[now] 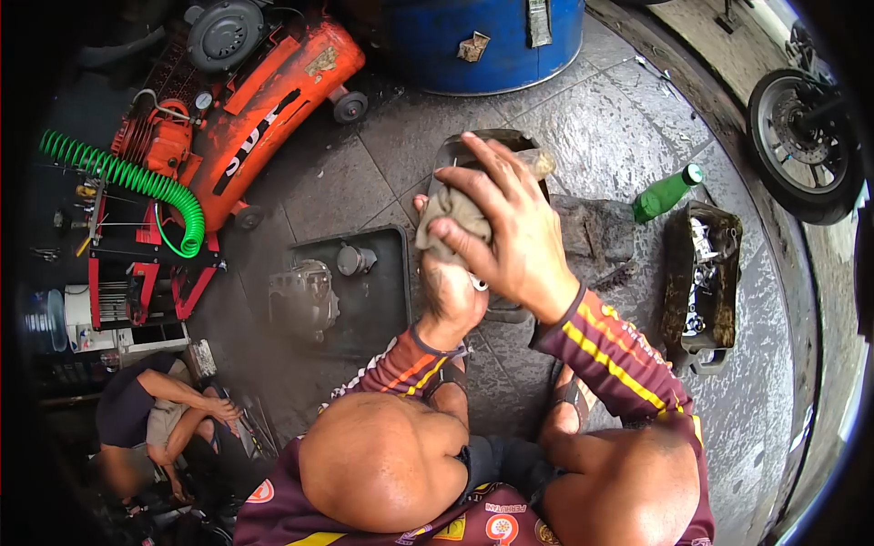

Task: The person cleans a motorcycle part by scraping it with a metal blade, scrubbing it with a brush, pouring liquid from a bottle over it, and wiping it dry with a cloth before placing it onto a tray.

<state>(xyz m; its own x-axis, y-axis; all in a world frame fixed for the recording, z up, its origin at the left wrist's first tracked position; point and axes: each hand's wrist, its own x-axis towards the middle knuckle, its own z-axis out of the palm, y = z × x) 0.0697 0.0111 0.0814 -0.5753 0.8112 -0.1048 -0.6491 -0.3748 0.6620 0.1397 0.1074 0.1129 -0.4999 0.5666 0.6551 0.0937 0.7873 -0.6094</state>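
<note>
A crumpled grey-beige rag (pixel 452 221) is bunched between my two hands above the floor. My left hand (pixel 452 296) supports it from below, palm up, with its fingers curled and partly hidden by the cloth. My right hand (pixel 517 223) presses on the rag from above, thumb across it and fingers extended over its far side. A small metal end with a hole (pixel 479 283) pokes out beside my left palm; the rest of that part is hidden. Beyond my hands stands an open metal container (pixel 473 141), partly covered by my right hand.
To the left, a black tray (pixel 397 264) holds a piston (pixel 355 259) and a metal casting (pixel 305 296). On the right are a dark cloth (pixel 596 232), green bottle (pixel 669 193) and grimy parts bin (pixel 676 309). A red compressor (pixel 273 114), blue drum (pixel 487 64) and crouching person (pixel 164 400) surround.
</note>
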